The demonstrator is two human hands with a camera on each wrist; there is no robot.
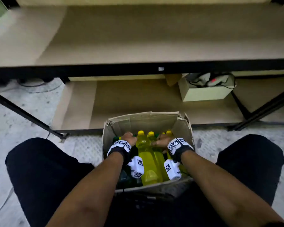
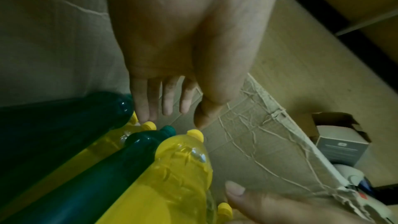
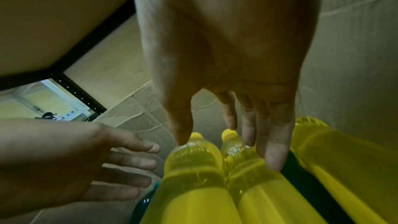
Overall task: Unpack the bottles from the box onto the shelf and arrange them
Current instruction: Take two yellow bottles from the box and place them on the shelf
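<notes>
Bottles: yellow bottles [image 1: 146, 154] with yellow caps and dark green bottles [image 2: 71, 183] stood packed together in an open cardboard box [image 1: 138, 122] on the floor, at 6 o'clock of the head view, between the person's knees. None stood on the shelf [image 1: 138, 38], which crossed that view from 9 to 3 o'clock above the box.

Hidden or unclear: the head view was blurred; the green bottles showed there only as dark patches at the box's 9 o'clock side, largely behind the left forearm and wrist camera. The bottles' lower parts and the box floor were out of sight. An exact count could not be made.

Left hand [image 1: 129, 138]: inside the box, fingers [image 2: 142, 108] extended and relaxed, tips just above the caps; it grasped nothing. Whether a fingertip touched a cap could not be told.

Right hand [image 1: 161, 140]: inside the box at 3 o'clock of the left hand, fingers [image 3: 273, 151] straight and reaching down over the shoulders of two yellow bottles; thumb near one neck. No closed grip showed; contact was uncertain.

View differences: only the wrist views showed the palms and the green bottles' teal caps [image 2: 169, 129]. Only the head view showed the lower shelf [image 1: 154, 104] behind the box, bearing a small pale carton [image 1: 205, 94] at 2 o'clock with cables in it.
</notes>
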